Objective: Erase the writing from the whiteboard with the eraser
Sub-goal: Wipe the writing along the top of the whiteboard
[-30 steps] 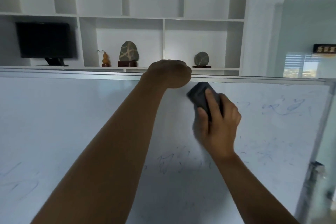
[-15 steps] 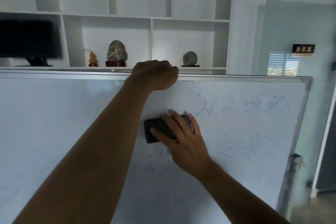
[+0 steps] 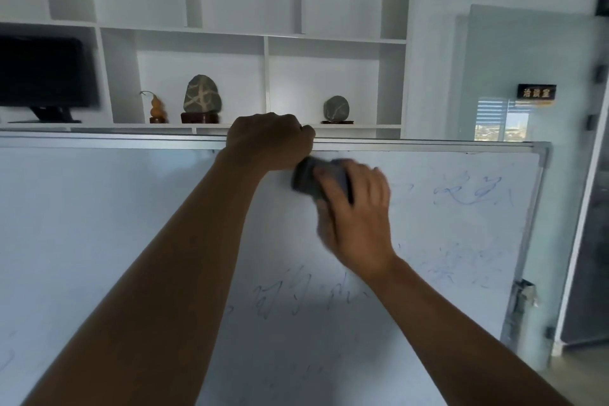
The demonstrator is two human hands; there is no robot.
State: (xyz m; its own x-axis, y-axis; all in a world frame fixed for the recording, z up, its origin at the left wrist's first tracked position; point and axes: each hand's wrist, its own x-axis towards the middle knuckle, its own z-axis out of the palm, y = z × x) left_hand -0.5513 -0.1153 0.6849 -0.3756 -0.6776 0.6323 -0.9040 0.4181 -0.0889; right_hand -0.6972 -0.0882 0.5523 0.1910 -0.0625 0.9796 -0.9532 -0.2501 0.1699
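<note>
Right hand (image 3: 357, 217) is wrapped over the dark eraser (image 3: 311, 178), fingers across its back, palm below; grip closed and firm on it. Eraser face lies flat against the whiteboard (image 3: 99, 224), near the top edge, just right of board centre and directly below the left hand. Both hand and eraser are motion-blurred, so a stroke is under way; direction cannot be read from this frame.

Left hand (image 3: 272, 138) is curled closed over the board's top frame rail (image 3: 428, 144), apparently steadying the board. Its forearm crosses the lower left of the view.

Board state:
- Area around the eraser and to its left: no legible ink, mostly clean white.
- Upper right: blue writing (image 3: 471, 193) remains, faint and partly smeared.
- Right side, mid-height: more blue marks (image 3: 461, 265), thinned but present.
- Lower centre, below the right wrist: dark strokes (image 3: 296, 293), still fairly distinct.
- Far lower left edge: a trace of a line, too faint to read.

Judgement: task is partway through. The upper centre looks cleared; three patches are left, the lower-centre one the darkest.
</note>
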